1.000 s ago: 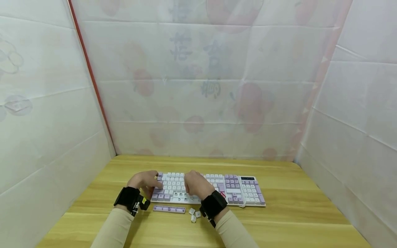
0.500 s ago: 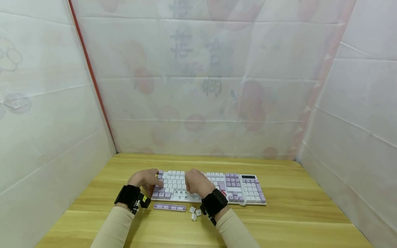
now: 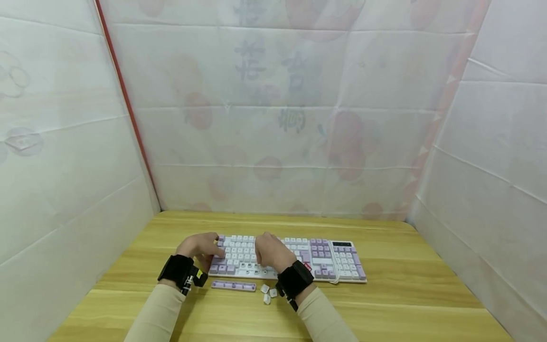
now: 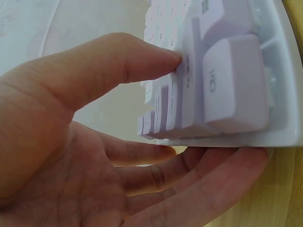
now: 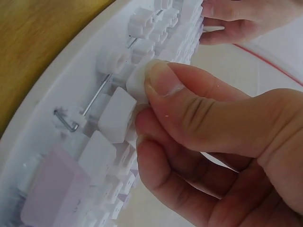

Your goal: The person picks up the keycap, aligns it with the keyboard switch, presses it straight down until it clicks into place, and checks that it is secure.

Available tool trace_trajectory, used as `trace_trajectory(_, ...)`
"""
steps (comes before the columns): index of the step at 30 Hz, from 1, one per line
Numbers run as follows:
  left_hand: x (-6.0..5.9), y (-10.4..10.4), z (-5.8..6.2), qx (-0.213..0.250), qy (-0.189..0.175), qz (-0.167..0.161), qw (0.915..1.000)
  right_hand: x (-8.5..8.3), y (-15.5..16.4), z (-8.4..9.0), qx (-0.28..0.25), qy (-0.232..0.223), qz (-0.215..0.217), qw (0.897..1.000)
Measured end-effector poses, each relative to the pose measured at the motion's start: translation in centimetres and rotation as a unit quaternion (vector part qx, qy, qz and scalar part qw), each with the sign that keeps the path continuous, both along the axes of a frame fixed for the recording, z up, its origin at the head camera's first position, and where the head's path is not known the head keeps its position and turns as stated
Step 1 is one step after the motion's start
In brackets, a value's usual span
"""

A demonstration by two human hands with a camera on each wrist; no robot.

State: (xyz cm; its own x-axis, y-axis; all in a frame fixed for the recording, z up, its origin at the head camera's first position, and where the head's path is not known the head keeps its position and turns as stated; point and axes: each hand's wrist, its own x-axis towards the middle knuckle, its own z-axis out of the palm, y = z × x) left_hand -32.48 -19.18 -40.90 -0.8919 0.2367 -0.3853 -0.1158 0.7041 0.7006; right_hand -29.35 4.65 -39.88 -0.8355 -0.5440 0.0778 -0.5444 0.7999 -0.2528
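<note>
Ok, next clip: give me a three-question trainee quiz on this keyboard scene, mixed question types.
1. True or false: the right hand pinches a white keycap over the keyboard.
2. Which lies on the table in front of the keyboard? A) a long purple keycap and loose white keycaps B) a mouse C) a screwdriver
3. How does the left hand hold the keyboard?

Key
1. True
2. A
3. Thumb on the end keys, fingers under the edge.
</note>
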Motion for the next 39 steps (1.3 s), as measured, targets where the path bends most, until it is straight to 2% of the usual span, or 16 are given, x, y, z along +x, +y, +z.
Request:
trace_trajectory(5, 0.1, 0.0, 0.0, 0.000, 0.004, 0.003, 1.0000, 0.0, -0.1, -0.4, 0.000, 0.008, -0.002, 1.000)
trace_trajectory(12, -0.1, 0.0, -0.3, 0.010, -0.003, 0.009, 0.9999, -0.1, -0.8, -1.1, 0.067, 0.047, -0.004, 0.997)
trace_trajectory(19, -0.1, -0.1, -0.3, 0.000, 0.004, 0.002, 1.0000, 0.2, -0.8, -0.7, 0.052, 0.055, 0.001, 0.997)
trace_trajectory(30, 0.0, -0.1, -0.3, -0.006, 0.007, -0.002, 1.0000, 0.6, -0.4, 0.2, 0.049, 0.016, 0.009, 0.999)
trace_trajectory(39, -0.1, -0.2, -0.2, -0.007, 0.006, -0.001, 1.0000, 0.7, -0.2, 0.7, 0.030, 0.006, 0.016, 0.999)
